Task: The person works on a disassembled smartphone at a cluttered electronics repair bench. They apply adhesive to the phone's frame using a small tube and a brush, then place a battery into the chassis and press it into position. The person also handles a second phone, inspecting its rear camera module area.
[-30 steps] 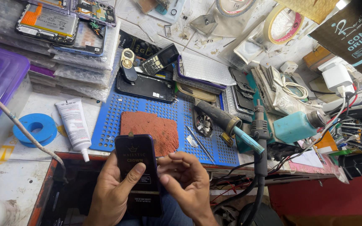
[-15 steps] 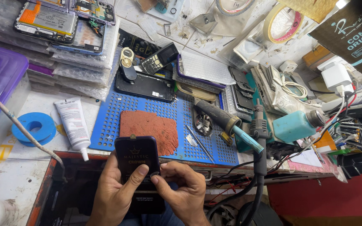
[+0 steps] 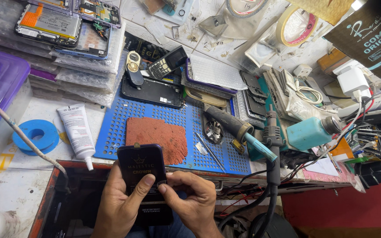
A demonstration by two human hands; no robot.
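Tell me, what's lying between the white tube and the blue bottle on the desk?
Head view: between white tube and blue bottle lies the blue perforated mat, carrying a reddish-brown pad and tweezers.

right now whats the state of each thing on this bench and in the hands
dark flat packet: upright, gripped by both hands
left hand: thumb on the packet's face
right hand: pinching the packet's right edge
white tube: lying flat, nozzle toward the person
blue tape roll: lying flat
black phone: flat on the blue mat, screen dark
teal bottle: on its side
white charger: cable plugged in
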